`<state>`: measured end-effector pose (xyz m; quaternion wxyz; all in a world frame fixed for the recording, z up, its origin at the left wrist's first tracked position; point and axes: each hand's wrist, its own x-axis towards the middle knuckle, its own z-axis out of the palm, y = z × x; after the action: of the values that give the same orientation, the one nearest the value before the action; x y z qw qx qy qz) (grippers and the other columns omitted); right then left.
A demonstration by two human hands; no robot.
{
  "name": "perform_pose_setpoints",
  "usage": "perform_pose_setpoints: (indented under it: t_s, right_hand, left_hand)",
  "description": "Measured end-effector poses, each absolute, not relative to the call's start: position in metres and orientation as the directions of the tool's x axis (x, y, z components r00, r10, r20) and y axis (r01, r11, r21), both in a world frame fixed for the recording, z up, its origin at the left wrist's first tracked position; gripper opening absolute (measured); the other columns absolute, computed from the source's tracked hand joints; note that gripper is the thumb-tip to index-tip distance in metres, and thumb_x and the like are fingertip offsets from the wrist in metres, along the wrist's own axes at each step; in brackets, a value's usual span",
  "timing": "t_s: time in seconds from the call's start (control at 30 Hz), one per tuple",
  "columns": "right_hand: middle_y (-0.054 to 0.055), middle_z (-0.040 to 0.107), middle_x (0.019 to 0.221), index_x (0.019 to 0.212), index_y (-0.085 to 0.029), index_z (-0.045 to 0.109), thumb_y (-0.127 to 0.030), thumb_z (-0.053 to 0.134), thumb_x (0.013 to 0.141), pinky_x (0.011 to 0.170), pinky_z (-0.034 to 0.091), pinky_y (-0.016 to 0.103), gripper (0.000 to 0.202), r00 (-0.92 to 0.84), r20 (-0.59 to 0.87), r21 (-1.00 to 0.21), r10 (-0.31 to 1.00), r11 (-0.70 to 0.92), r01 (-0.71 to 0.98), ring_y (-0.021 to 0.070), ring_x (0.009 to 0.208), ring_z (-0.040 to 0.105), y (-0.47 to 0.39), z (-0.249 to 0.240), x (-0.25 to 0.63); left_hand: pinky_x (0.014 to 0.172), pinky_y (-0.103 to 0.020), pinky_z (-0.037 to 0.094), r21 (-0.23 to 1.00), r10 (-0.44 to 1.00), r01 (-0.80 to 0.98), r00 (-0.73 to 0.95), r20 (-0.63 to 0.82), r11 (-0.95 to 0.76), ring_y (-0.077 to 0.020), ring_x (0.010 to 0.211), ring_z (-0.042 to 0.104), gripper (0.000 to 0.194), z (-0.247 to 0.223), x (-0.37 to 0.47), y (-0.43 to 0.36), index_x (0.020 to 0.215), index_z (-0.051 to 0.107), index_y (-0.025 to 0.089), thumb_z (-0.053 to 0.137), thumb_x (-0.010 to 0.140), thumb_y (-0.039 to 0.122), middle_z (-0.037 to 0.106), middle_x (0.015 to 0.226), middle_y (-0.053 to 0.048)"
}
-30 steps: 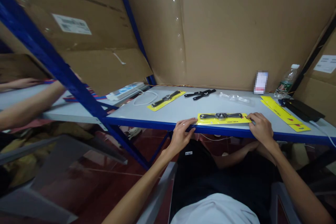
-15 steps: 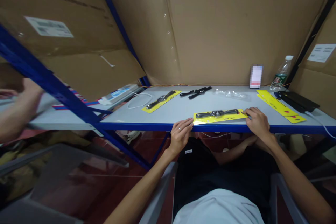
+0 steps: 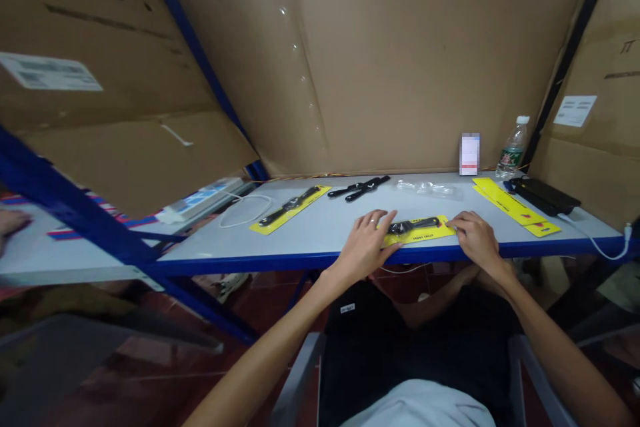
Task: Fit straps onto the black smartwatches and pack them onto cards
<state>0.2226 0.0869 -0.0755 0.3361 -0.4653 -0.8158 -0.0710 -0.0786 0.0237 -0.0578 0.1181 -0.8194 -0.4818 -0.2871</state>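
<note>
A yellow card pack (image 3: 425, 232) lies on the grey tabletop near its front edge, with a black watch-like strap piece (image 3: 413, 225) under clear plastic. My left hand (image 3: 367, 240) grips the pack's left end, fingers over the far side and thumb along the near edge, hiding that end. At the opposite end, the bent fingers of my right hand (image 3: 474, 235) pinch the card's corner. A similar yellow pack (image 3: 291, 209) rests slantwise to the left. Two loose black strap pieces (image 3: 359, 188) lie behind, beside clear plastic blister shells (image 3: 429, 189).
Bare yellow cards (image 3: 515, 205) lie on the right beside a black power bank (image 3: 547, 193) with a white cable. A phone (image 3: 469, 153) and water bottle (image 3: 513, 148) stand against the cardboard wall (image 3: 390, 60). A power strip (image 3: 200, 200) and another person's hand (image 3: 13, 221) are at left.
My left hand has moved right and up from the card's left edge onto the pack's end. My right hand stays at the right end. The view has shifted slightly.
</note>
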Motion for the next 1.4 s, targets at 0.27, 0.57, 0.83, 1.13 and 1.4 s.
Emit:
perform_pose_setpoints:
  t_s: [0.27, 0.57, 0.83, 1.13, 1.4]
  right_hand:
    - [0.007, 0.074, 0.099, 0.106, -0.022, 0.078, -0.011, 0.048, 0.092, 0.081, 0.05, 0.034, 0.035, -0.239, 0.697, -0.231, 0.676, 0.528, 0.817, 0.0238, 0.096, 0.065, 0.093, -0.083, 0.221]
    - [0.007, 0.074, 0.098, 0.097, -0.022, 0.076, -0.015, 0.049, 0.093, 0.08, 0.049, 0.035, 0.029, -0.236, 0.741, -0.204, 0.629, 0.546, 0.812, 0.0245, 0.095, 0.066, 0.099, -0.094, 0.22]
    - [0.008, 0.074, 0.094, 0.095, -0.022, 0.077, -0.015, 0.05, 0.091, 0.078, 0.049, 0.036, 0.029, -0.237, 0.749, -0.19, 0.619, 0.543, 0.818, 0.0253, 0.093, 0.065, 0.102, -0.096, 0.221]
    - [0.006, 0.073, 0.094, 0.095, -0.023, 0.076, -0.016, 0.049, 0.092, 0.076, 0.048, 0.036, 0.028, -0.253, 0.759, -0.144, 0.599, 0.534, 0.833, 0.0245, 0.093, 0.065, 0.101, -0.097, 0.221]
    - [0.005, 0.074, 0.094, 0.093, -0.024, 0.075, -0.016, 0.049, 0.093, 0.076, 0.049, 0.036, 0.027, -0.242, 0.763, -0.155, 0.6, 0.532, 0.832, 0.0248, 0.092, 0.066, 0.101, -0.095, 0.221]
  left_hand:
    - [0.096, -0.047, 0.047, -0.03, 0.769, 0.881, 0.428, 0.475, -0.472, -0.0313, 0.115, 0.057, 0.033, -0.051, -0.07, 0.047, 0.123, 0.068, 0.028, 0.061, 0.097, 0.047, 0.067, 0.117, -0.01]
    - [0.095, -0.041, 0.05, 0.018, 0.897, 0.987, 0.139, 0.419, -0.161, -0.0277, 0.106, 0.062, 0.034, -0.055, -0.214, 0.017, 0.125, 0.068, 0.025, 0.057, 0.098, 0.043, 0.066, 0.112, -0.011]
    - [0.095, -0.04, 0.05, -0.015, 0.916, 0.979, -0.184, 0.356, 0.203, -0.0307, 0.112, 0.062, 0.041, -0.048, -0.267, 0.016, 0.127, 0.066, 0.023, 0.051, 0.098, 0.047, 0.066, 0.119, -0.014]
    - [0.092, -0.045, 0.048, -0.115, 0.885, 0.937, -0.266, 0.382, 0.331, -0.0366, 0.111, 0.063, 0.043, -0.046, -0.254, 0.046, 0.125, 0.067, 0.016, 0.048, 0.099, 0.044, 0.067, 0.114, -0.022]
    - [0.095, -0.042, 0.048, -0.04, 0.92, 0.978, -0.177, 0.351, 0.204, -0.033, 0.113, 0.063, 0.037, -0.042, -0.267, 0.084, 0.122, 0.07, 0.021, 0.052, 0.095, 0.04, 0.068, 0.12, -0.018]
